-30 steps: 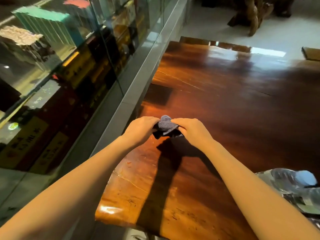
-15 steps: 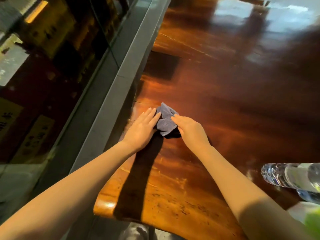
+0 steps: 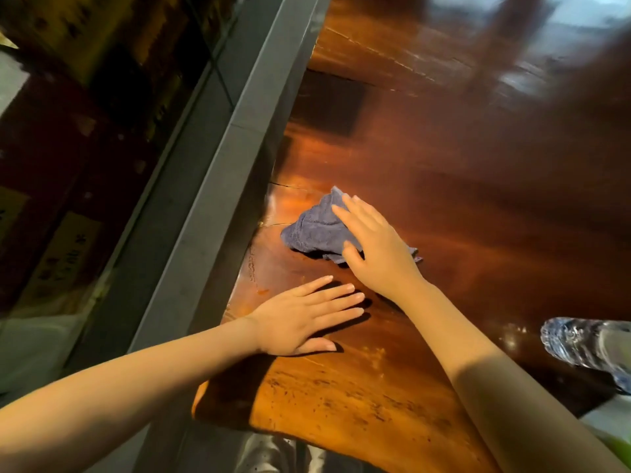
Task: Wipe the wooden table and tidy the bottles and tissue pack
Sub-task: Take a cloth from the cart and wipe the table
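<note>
A crumpled blue-grey cloth (image 3: 314, 230) lies on the glossy dark wooden table (image 3: 461, 158), close to its left edge. My right hand (image 3: 372, 247) lies flat on top of the cloth with the fingers stretched out, pressing it onto the wood. My left hand (image 3: 307, 319) rests palm down on the bare table just nearer to me, fingers spread, holding nothing. A clear plastic bottle (image 3: 587, 343) lies on its side at the right edge of the view, partly cut off.
A grey metal ledge (image 3: 218, 165) and a glass cabinet front (image 3: 85, 148) run along the table's left side. A white and green object (image 3: 611, 431) shows at the bottom right corner, too cropped to identify. The table's near edge is just below my arms.
Both hands held the bunched cloth before. My left hand has let go and moved back onto the bare wood; my right hand now lies flat on the spread cloth. The view tilted down.
</note>
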`<state>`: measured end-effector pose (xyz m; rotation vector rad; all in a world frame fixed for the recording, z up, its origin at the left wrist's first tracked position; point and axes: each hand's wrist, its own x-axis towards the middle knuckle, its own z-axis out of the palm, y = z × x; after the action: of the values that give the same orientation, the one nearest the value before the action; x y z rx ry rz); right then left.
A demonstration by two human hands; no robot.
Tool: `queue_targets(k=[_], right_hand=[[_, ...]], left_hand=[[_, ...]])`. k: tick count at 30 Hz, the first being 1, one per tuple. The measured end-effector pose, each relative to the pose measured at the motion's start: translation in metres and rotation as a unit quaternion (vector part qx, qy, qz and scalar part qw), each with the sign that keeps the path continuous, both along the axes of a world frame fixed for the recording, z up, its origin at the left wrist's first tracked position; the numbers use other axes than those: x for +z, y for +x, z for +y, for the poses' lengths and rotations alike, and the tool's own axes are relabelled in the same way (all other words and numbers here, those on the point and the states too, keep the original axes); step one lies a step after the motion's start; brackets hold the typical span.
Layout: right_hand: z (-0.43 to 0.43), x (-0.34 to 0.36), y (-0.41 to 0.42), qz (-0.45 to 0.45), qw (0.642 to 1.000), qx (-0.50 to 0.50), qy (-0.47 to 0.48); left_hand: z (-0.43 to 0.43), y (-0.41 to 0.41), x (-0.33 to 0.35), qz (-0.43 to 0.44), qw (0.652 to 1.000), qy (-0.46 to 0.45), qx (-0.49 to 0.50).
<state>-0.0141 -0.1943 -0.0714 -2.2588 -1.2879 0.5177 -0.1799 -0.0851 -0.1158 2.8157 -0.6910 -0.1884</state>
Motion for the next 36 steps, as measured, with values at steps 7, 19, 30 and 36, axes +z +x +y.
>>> queue_targets(k=[7, 19, 30, 36], right_hand=[[0.017, -0.035, -0.001, -0.127, 0.984, 0.091, -0.083], [0.033, -0.021, 0.063, 0.172, 0.939, -0.222, 0.197], [0.081, -0.039, 0.056, 0.048, 0.999, -0.015, 0.016], [0.061, -0.036, 0.013, -0.019, 0.995, 0.101, -0.014]], left_hand=[[-0.001, 0.000, -0.003, 0.040, 0.998, 0.012, -0.036], [0.001, 0.001, -0.004, 0.040, 0.998, 0.034, -0.042], [0.001, 0.002, -0.003, 0.035, 0.998, 0.039, -0.044], [0.001, 0.001, -0.002, 0.032, 0.998, 0.040, -0.041]])
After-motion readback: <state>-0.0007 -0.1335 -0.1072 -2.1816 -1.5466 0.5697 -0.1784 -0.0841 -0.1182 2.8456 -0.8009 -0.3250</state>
